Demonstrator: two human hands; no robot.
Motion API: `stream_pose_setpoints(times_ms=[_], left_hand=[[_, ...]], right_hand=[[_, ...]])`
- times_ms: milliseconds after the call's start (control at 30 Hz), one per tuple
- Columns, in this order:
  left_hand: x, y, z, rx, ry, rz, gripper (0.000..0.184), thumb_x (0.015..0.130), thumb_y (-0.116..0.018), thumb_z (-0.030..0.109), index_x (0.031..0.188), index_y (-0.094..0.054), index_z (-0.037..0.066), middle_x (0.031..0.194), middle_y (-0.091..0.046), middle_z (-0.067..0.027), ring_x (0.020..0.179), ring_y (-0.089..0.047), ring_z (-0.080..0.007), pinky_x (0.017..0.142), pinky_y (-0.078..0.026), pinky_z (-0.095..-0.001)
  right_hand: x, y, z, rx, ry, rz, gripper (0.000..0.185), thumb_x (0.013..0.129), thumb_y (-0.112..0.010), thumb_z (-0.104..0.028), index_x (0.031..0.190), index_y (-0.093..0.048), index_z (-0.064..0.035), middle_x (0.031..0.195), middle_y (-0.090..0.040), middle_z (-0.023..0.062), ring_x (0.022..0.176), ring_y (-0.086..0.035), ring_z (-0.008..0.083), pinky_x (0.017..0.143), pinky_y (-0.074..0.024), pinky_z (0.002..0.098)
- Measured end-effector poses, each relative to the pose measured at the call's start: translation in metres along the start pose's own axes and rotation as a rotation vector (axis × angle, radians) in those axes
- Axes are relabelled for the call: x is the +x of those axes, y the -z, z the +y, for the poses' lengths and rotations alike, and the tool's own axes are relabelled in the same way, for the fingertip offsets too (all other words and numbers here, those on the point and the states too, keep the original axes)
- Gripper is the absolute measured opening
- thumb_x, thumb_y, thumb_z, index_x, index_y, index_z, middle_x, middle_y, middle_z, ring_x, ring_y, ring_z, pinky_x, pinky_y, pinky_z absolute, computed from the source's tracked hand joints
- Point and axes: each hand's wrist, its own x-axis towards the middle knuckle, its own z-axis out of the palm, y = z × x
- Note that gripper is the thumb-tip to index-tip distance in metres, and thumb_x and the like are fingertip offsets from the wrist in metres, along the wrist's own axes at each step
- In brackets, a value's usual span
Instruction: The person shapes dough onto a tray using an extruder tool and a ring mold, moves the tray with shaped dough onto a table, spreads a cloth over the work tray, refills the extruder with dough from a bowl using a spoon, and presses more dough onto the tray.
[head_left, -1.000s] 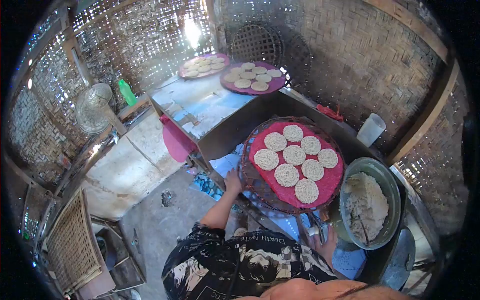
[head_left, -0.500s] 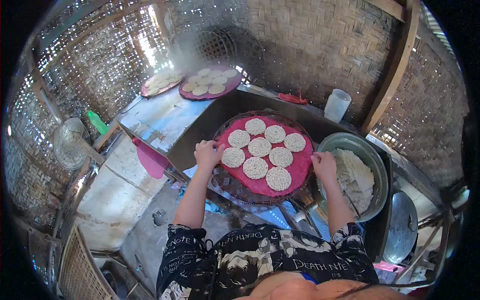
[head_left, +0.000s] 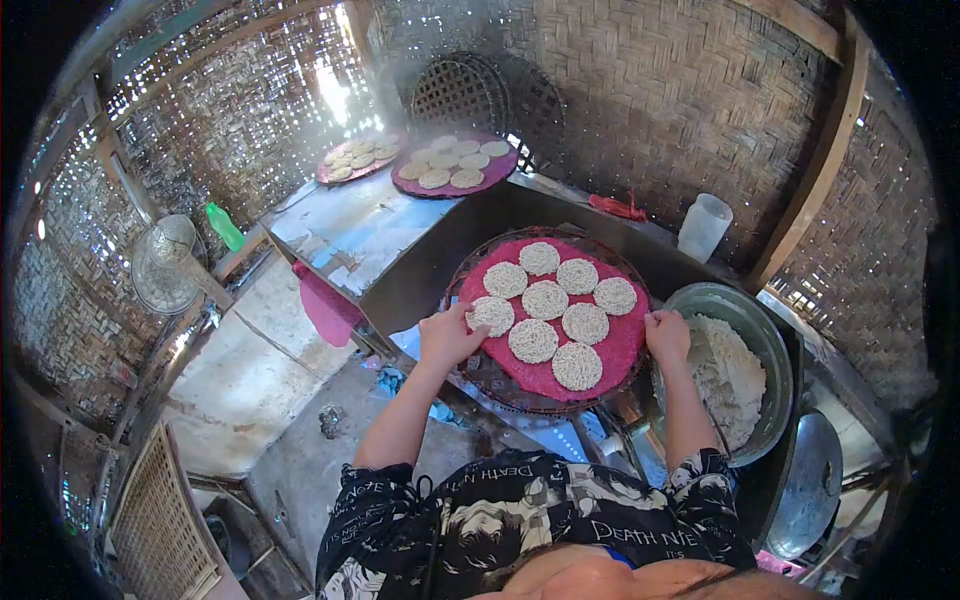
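Note:
A round pink mat (head_left: 629, 333) lies on a round openwork woven tray (head_left: 463, 272). Several pale, noodle-like discs (head_left: 545, 300) are spread over the mat. On its left edge, beside the leftmost disc, the fingers of my left hand (head_left: 450, 338) are closed in a pinch. My right hand (head_left: 669, 336) pinches the mat's right edge, with the fingertips partly hidden. Just right of that hand stands a large basin (head_left: 772, 345) holding a pale, dough-like mass (head_left: 728, 380).
Two more disc-laden mats, a left one (head_left: 335, 178) and a right one (head_left: 410, 186), sit on the back-left ledge (head_left: 335, 225). Woven trays (head_left: 455, 95) lean on the wall. A whitish plastic container (head_left: 705, 228) stands back right; a metal lid (head_left: 808, 480) is lower right.
My left hand has shifted inward from the tray's left rim to the mat's edge. My right hand stays at the right edge. The whole view has swung slightly left.

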Motion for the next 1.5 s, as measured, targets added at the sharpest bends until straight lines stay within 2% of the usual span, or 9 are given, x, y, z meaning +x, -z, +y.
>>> stream_pose_setpoints(times_ms=[233,433,633,833,933,1033,1133,1500], left_hand=[[-0.011,-0.009,-0.009,-0.103,-0.007,0.006,0.044,0.064,-0.069,0.033,0.101,-0.06,0.01,0.064,-0.06,-0.0025,0.064,-0.062,-0.0193,0.062,-0.048,-0.0324],[-0.016,-0.012,-0.013,-0.209,0.044,-0.038,0.042,0.064,-0.068,0.027,0.102,-0.06,0.01,0.064,-0.059,-0.0038,0.063,-0.06,-0.0201,0.061,-0.047,-0.0335],[-0.02,-0.01,-0.013,-0.378,0.093,-0.023,0.041,0.065,-0.07,0.021,0.102,-0.06,0.009,0.068,-0.06,-0.007,0.064,-0.061,-0.0205,0.062,-0.048,-0.0338],[-0.02,-0.022,-0.019,-0.376,0.019,0.005,0.034,0.067,-0.07,0.016,0.098,-0.062,0.005,0.073,-0.064,-0.0092,0.068,-0.063,-0.0198,0.065,-0.05,-0.0301],[-0.021,-0.024,-0.02,-0.37,0.019,0.004,0.03,0.068,-0.068,0.015,0.095,-0.063,0.003,0.076,-0.065,-0.0104,0.069,-0.063,-0.0185,0.066,-0.05,-0.0284],[-0.022,-0.025,-0.021,-0.442,0.073,-0.014,0.026,0.068,-0.066,0.013,0.092,-0.065,0.002,0.078,-0.065,-0.0108,0.068,-0.063,-0.0165,0.066,-0.05,-0.0281],[-0.023,-0.019,-0.016,-0.515,0.115,0.014,0.025,0.067,-0.064,0.013,0.089,-0.066,0.003,0.077,-0.065,-0.0128,0.068,-0.063,-0.021,0.065,-0.051,-0.0318],[-0.022,-0.02,-0.021,-0.466,0.099,0.046,0.025,0.068,-0.064,0.013,0.09,-0.066,0.003,0.078,-0.065,-0.0132,0.069,-0.063,-0.0211,0.065,-0.051,-0.0313]], right_hand=[[-0.001,0.005,-0.005,0.0,-0.035,-0.016,0.029,0.082,-0.053,-0.034,0.089,-0.066,-0.0092,0.094,-0.061,0.0164,0.091,-0.058,0.0328,0.081,-0.0453,0.0419],[0.006,-0.003,-0.004,-0.021,-0.048,0.003,0.028,0.081,-0.055,-0.033,0.091,-0.066,-0.0097,0.096,-0.061,0.0147,0.09,-0.058,0.0327,0.08,-0.0458,0.0418],[0.011,0.003,-0.009,0.131,-0.084,-0.089,0.029,0.076,-0.061,-0.035,0.089,-0.067,-0.0106,0.093,-0.062,0.0132,0.091,-0.058,0.0315,0.078,-0.0466,0.0418],[0.016,-0.011,-0.008,0.063,-0.063,0.073,0.022,0.074,-0.061,-0.031,0.079,-0.068,-0.0106,0.086,-0.064,0.0142,0.084,-0.06,0.0321,0.076,-0.0475,0.0414],[0.012,0.001,-0.016,-0.018,-0.084,0.1,0.02,0.075,-0.06,-0.029,0.08,-0.068,-0.0113,0.087,-0.064,0.0147,0.084,-0.061,0.0318,0.076,-0.0477,0.0417],[0.019,-0.002,-0.009,-0.061,-0.083,0.025,0.02,0.076,-0.058,-0.027,0.084,-0.068,-0.0121,0.089,-0.064,0.0144,0.085,-0.061,0.0319,0.076,-0.0485,0.0422],[0.017,0.002,-0.009,-0.056,-0.1,0.005,0.02,0.077,-0.056,-0.026,0.085,-0.068,-0.0122,0.09,-0.064,0.0143,0.085,-0.062,0.0321,0.074,-0.0494,0.0419],[0.015,0.004,-0.015,-0.044,-0.131,-0.031,0.023,0.076,-0.06,-0.032,0.083,-0.069,-0.0127,0.087,-0.065,0.0138,0.085,-0.062,0.032,0.074,-0.0496,0.0417]])
